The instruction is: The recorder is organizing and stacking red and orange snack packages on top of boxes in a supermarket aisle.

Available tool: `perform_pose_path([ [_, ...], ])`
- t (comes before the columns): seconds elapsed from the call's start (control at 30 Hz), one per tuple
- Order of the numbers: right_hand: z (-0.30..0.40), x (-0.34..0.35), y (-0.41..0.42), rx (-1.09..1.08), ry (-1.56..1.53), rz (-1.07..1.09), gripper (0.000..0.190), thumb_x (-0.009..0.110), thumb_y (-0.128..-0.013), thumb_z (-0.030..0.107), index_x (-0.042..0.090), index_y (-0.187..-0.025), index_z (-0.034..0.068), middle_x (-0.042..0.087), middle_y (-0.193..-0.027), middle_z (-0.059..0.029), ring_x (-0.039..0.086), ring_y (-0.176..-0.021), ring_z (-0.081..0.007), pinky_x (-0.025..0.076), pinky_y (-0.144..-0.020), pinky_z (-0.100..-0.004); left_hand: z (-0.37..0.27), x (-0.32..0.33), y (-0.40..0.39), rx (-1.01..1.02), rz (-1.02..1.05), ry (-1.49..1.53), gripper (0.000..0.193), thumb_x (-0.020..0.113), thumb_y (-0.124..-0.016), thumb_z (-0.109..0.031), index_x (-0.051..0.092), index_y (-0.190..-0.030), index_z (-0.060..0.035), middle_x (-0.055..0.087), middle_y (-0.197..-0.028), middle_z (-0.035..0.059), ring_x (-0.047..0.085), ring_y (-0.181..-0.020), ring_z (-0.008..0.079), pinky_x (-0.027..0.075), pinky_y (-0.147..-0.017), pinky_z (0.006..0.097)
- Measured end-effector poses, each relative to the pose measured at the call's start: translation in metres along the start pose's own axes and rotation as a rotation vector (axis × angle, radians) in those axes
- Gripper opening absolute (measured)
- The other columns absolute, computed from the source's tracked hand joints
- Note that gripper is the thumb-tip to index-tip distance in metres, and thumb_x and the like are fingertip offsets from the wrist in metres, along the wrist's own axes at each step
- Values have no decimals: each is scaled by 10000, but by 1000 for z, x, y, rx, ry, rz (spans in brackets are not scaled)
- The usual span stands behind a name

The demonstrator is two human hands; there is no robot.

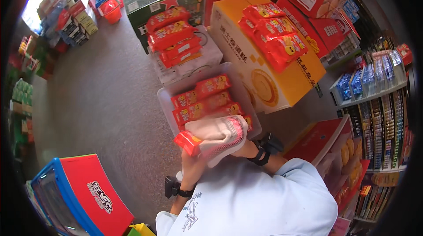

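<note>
My left hand (192,164) grips a red snack packet (187,142) at the left end of a cream knitted item (214,133) with a pink and dark dotted pattern. My right hand (243,150) is at the other side of this item, its fingers mostly hidden behind it. Just beyond both hands, a translucent plastic tub (165,98) holds several red packets (213,85) in rows. The knitted item covers part of the tub's near side.
More red packets (173,34) lie on a pale carton (211,52) beyond the tub. A yellow carton (231,54) carries another pile of packets (277,34). Shelving (370,92) stands at right; a red-sided, blue-framed cabinet (94,193) stands at lower left.
</note>
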State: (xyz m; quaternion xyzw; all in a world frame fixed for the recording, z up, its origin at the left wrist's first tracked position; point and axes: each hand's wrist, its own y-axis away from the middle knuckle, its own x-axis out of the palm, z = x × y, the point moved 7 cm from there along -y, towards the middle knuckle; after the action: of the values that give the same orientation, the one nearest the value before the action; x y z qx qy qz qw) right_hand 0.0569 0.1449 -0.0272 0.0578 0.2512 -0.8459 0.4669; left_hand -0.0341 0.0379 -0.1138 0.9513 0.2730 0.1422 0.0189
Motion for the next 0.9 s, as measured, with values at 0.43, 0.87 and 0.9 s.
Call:
perform_pose_path([
  [0.43,-57,44,10,426,-430,41,488,636,-768,159,463,-1196,2,497,-1178,-90,469,-1083,-170,365,-953,-311,-28,-27,6,143,2,61,395,457,-933,-258,424,-1217,14,517,-1161,85,520,-1012,158,423,-872,305],
  [0.87,-33,30,0,550,-954,-208,351,497,-896,206,437,-1214,69,524,-1166,-64,510,-1076,-182,413,-921,-327,-140,11,-4,735,-155,-829,489,721,-692,-135,581,-1148,-27,541,-956,98,513,-831,204,433,-702,313],
  [0.9,-4,21,-15,358,-470,-64,358,501,-899,193,428,-1225,65,514,-1185,-64,500,-1093,-174,409,-931,-321,-147,19,-7,788,-171,-813,523,742,-645,-101,589,-1141,-38,558,-874,90,525,-755,225,446,-666,321],
])
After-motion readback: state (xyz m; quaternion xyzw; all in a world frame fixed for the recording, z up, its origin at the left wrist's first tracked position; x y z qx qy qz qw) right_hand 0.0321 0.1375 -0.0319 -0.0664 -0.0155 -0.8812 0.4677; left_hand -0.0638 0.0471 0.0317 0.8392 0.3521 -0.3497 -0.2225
